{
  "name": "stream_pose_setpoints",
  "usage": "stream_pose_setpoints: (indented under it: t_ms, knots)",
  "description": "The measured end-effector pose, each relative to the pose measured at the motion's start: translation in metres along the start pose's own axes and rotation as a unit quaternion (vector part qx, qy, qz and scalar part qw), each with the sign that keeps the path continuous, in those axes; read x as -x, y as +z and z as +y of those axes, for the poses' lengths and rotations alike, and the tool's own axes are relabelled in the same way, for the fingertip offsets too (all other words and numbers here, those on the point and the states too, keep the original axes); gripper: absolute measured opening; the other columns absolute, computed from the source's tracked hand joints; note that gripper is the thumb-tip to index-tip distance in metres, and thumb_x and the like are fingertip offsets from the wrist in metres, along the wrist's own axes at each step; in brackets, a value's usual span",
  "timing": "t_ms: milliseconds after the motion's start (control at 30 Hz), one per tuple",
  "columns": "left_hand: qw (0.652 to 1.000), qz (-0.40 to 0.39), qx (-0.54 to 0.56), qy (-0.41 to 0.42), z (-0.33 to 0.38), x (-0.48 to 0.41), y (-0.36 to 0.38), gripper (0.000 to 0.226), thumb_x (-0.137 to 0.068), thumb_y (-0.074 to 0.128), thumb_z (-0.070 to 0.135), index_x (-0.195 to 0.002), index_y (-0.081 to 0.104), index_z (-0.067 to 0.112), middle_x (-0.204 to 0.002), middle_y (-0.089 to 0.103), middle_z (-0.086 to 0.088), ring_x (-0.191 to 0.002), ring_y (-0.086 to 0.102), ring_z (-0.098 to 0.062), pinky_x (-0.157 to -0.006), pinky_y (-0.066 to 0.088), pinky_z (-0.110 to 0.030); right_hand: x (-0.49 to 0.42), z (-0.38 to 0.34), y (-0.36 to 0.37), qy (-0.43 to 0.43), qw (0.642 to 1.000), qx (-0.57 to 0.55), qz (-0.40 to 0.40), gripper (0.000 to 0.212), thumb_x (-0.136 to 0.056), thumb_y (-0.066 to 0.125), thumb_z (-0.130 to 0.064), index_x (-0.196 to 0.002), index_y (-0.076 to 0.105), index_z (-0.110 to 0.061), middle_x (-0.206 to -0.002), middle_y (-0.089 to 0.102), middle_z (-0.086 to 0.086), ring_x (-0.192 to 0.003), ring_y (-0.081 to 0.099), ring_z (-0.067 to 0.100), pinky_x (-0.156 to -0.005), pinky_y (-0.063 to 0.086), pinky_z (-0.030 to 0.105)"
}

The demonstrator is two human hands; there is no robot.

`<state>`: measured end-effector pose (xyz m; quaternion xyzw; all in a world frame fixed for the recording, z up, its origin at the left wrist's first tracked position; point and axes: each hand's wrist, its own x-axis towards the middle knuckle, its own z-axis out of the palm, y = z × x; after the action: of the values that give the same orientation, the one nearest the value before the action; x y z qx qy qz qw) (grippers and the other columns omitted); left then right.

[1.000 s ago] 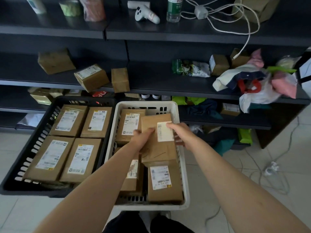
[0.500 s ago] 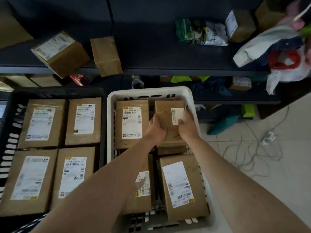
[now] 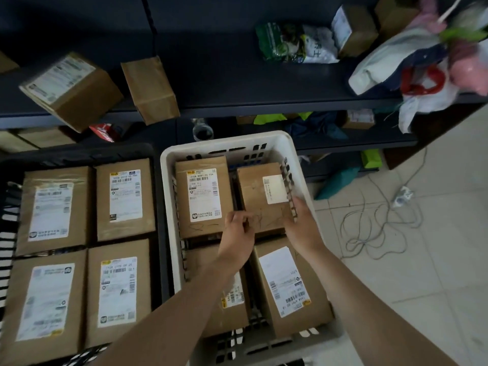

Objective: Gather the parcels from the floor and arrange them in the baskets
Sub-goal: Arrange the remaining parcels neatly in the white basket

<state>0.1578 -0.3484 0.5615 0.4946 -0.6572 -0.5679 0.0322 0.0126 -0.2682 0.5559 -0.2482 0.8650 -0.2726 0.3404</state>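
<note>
A brown parcel with a small white label [image 3: 260, 196] lies flat in the far right corner of the white basket [image 3: 169, 186], beside a labelled parcel [image 3: 203, 196]. My left hand [image 3: 237, 231] hovers at the parcel's near left corner with its fingers loosely curled. My right hand [image 3: 301, 223] touches the parcel's right edge next to the basket wall. Two more labelled parcels [image 3: 287, 283] fill the near half of the white basket. The black basket [image 3: 79, 151] on the left holds several labelled parcels [image 3: 121, 199] laid flat.
Dark shelving [image 3: 264, 101] runs behind the baskets, carrying loose boxes [image 3: 71, 88], a green and white packet [image 3: 293, 43] and plastic bags [image 3: 422, 70]. Tangled cables [image 3: 375, 228] and a plug lie on the tiled floor at the right.
The parcel has gone down from mid-air into the far right corner of the white basket. Both hands have slid back to its near end, and my view has tipped downward.
</note>
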Motion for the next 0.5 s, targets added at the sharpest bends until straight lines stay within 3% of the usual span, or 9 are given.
stream_pose_setpoints:
  t_ms: [100, 267, 367, 500]
  knots:
    - [1.0, 0.006, 0.007, -0.022, -0.018, 0.031, 0.014, 0.036, -0.1, 0.045, 0.017, -0.136, 0.044, 0.02, -0.137, 0.038, 0.006, -0.12, 0.047, -0.007, -0.087, 0.039, -0.008, 0.038, 0.015, -0.006, 0.014, 1.0, 0.002, 0.007, 0.049, -0.096, 0.054, -0.031, -0.142, 0.038, -0.036, -0.135, 0.056, -0.005, -0.117, 0.059, 0.016, -0.093, 0.055, 0.04]
    - [0.996, -0.026, 0.024, -0.08, -0.044, 0.074, 0.042, 0.064, -0.089, 0.057, 0.046, -0.143, 0.03, 0.023, -0.136, 0.049, 0.004, -0.117, 0.054, -0.013, -0.098, 0.05, -0.035, 0.101, 0.036, 0.006, 0.009, 0.992, 0.121, 0.031, 0.073, -0.095, 0.056, -0.02, -0.154, 0.015, -0.025, -0.159, 0.018, 0.001, -0.141, 0.036, 0.025, -0.106, 0.046, 0.046]
    - [0.99, -0.04, 0.035, -0.131, -0.042, 0.089, 0.063, 0.082, -0.089, 0.062, 0.04, -0.152, 0.015, 0.017, -0.138, 0.05, -0.003, -0.122, 0.054, -0.022, -0.098, 0.05, -0.034, 0.125, 0.043, 0.016, 0.011, 0.987, 0.153, 0.056, 0.079, -0.09, 0.063, -0.029, -0.153, 0.016, -0.023, -0.157, 0.016, 0.008, -0.146, 0.023, 0.029, -0.111, 0.04, 0.049]
    - [0.981, -0.002, 0.087, -0.172, -0.026, 0.091, 0.076, 0.068, -0.098, 0.051, 0.021, -0.152, 0.01, 0.016, -0.134, 0.057, -0.01, -0.114, 0.06, -0.026, -0.091, 0.053, -0.037, 0.115, 0.042, 0.011, -0.02, 0.99, 0.13, 0.046, 0.073, -0.085, 0.064, -0.025, -0.148, 0.027, -0.025, -0.156, 0.022, 0.006, -0.145, 0.021, 0.028, -0.116, 0.031, 0.046]
